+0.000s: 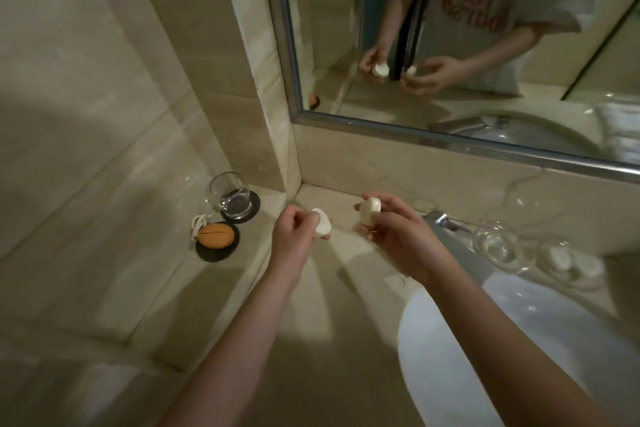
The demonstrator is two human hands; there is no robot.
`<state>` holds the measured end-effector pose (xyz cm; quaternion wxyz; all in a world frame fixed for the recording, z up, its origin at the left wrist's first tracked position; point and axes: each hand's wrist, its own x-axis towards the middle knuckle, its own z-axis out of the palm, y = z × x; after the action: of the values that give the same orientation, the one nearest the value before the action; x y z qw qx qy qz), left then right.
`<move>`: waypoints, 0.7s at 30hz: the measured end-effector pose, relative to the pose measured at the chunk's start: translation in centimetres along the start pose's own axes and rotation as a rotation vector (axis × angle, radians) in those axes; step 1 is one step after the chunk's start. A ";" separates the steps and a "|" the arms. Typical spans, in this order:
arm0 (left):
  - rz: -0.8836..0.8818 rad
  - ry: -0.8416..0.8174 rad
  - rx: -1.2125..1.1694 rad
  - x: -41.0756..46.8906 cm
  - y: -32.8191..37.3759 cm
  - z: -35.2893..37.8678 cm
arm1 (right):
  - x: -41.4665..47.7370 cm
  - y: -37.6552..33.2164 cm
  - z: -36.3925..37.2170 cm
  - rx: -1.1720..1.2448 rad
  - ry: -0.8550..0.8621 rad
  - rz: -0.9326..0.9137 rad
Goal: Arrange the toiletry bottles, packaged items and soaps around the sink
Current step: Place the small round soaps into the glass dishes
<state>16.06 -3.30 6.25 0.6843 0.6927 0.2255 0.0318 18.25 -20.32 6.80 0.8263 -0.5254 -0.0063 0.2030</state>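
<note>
My left hand [296, 236] pinches a small white soap [322, 224] above the beige counter, near the corner under the mirror. My right hand [394, 232] grips a second white round soap [370, 209] a little to the right, held up off the counter. The two soaps are apart, roughly a hand's width between them. The white sink basin [519, 340] lies at the lower right, below my right forearm.
A drinking glass [231, 196] stands on a black coaster at the left wall, with an orange soap [215, 235] on another black coaster in front of it. Right of the chrome faucet [450, 236] stand two clear glass dishes [498, 246], one holding a white item [559, 258]. The mirror [450, 45] backs the counter.
</note>
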 end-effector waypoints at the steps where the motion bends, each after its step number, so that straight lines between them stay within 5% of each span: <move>1: -0.004 -0.031 -0.011 -0.8 0.0 0.9 | -1.2 -0.3 -0.6 0.042 0.011 0.004; 11: -0.022 -0.298 -0.052 -8.3 0.3 11.9 | -11.3 -3.2 -9.2 0.120 0.175 -0.038; 17: -0.022 -0.490 0.068 -10.5 -0.1 18.8 | -14.4 -4.0 -16.1 -0.094 0.434 0.021; 21: -0.185 -0.547 0.044 -9.9 -0.1 23.6 | -13.8 -4.2 -21.5 -0.328 0.666 0.104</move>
<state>15.44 -28.86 7.32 0.7044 0.6668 0.0956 -0.2236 11.75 -45.22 3.62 0.6763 -0.6877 0.2572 0.0589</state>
